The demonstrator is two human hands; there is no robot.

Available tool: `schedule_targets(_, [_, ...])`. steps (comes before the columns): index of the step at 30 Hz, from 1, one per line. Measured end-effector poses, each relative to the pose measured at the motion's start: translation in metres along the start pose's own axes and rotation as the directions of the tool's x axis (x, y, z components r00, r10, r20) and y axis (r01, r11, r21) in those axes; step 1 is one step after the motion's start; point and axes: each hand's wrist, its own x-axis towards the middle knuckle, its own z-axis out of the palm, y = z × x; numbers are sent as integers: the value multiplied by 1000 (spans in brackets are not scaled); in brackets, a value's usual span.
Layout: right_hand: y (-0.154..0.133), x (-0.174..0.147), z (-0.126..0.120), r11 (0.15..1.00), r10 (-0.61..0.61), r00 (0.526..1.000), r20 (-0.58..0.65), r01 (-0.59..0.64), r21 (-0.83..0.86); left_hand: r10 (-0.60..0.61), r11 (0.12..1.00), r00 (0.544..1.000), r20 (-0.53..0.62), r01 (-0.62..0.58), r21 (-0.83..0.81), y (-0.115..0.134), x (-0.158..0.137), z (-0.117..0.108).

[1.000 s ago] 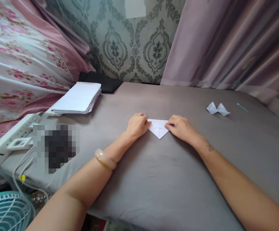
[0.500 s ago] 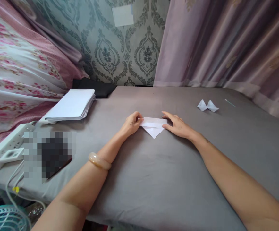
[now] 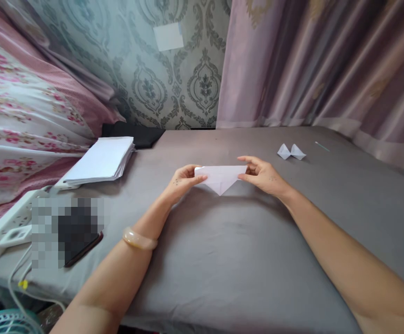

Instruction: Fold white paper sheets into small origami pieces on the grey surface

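Between my hands is a folded sheet of white paper (image 3: 220, 176), a straight band across the top with a triangular point facing me. It appears held slightly above the grey cloth. My left hand (image 3: 184, 181) pinches its left end, thumb on the near face and fingers behind. At the other end my right hand (image 3: 263, 175) grips the paper between thumb and fingers, its index finger stretched out above the edge. A pale bangle (image 3: 139, 238) circles my left wrist.
Over the table lies a grey cloth (image 3: 223, 260). A folded paper shape with two peaks (image 3: 291, 152) and a thin pale stick (image 3: 322, 146) lie at the back right. To the left are a paper stack (image 3: 101, 160), a dark blurred-out object (image 3: 80, 232), a white power strip (image 3: 9, 222) and cables.
The paper has been lifted and turned over, so a plain face shows instead of the folded strip. My left thumb now lies on its near side. The camera view has shifted a little.
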Motion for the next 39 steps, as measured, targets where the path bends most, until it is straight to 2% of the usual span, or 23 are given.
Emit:
schedule_targets(3, [-7, -2, -1, 991, -51, 998, -47, 45, -124, 75, 983, 996, 48, -82, 164, 3, -3, -2])
schedule_targets(5, [-12, -5, -3, 962, -142, 989, -49, 126, -241, 225, 914, 973, 47, -227, 335, 6, -5, -3])
schedule_targets(8, [-18, -12, -7, 859, -344, 938, 33, 329, -393, 443, 686, 890, 107, -413, 599, 10, -8, -3])
schedule_targets(10, [-18, -19, -7, 735, -438, 893, 100, 420, -532, 510, 484, 838, 195, -467, 740, 11, -10, -1])
schedule_targets(12, [-15, -26, -6, 570, -468, 869, 162, 437, -696, 513, 266, 803, 305, -486, 833, 11, -11, 1])
schedule_targets(14, [-9, -33, -2, 416, -455, 863, 219, 424, -804, 461, 89, 788, 409, -499, 862, 8, -12, 4])
schedule_targets(15, [-5, -35, 0, 363, -436, 865, 249, 422, -831, 420, 29, 787, 452, -510, 860, 6, -11, 6])
schedule_targets(17, [2, -40, 4, 311, -381, 875, 299, 425, -850, 329, -29, 792, 515, -537, 843, 3, -11, 9])
schedule_targets(20, [9, -45, 7, 344, -306, 901, 308, 407, -846, 216, 8, 817, 534, -549, 836, -1, -13, 12])
schedule_targets(24, [11, -51, 7, 482, -241, 937, 252, 341, -807, 146, 123, 859, 490, -507, 853, -1, -19, 12])
schedule_targets(26, [10, -52, 7, 559, -210, 954, 215, 298, -774, 136, 210, 885, 445, -465, 860, -3, -21, 11])
schedule_targets(30, [11, -47, 7, 721, -110, 993, 53, 116, -683, 129, 485, 970, 206, -243, 840, -10, -17, 8])
schedule_targets(33, [15, -39, 5, 802, -5, 999, -49, -26, -597, 23, 652, 1000, 15, -27, 757, -12, -12, 7])
schedule_targets(35, [18, -35, 2, 829, 41, 997, -61, -68, -555, -44, 694, 998, -49, 66, 717, -10, -11, 8])
schedule_targets(39, [16, -28, -3, 858, 113, 993, -24, -109, -502, -104, 671, 991, -82, 130, 730, -2, -12, 12])
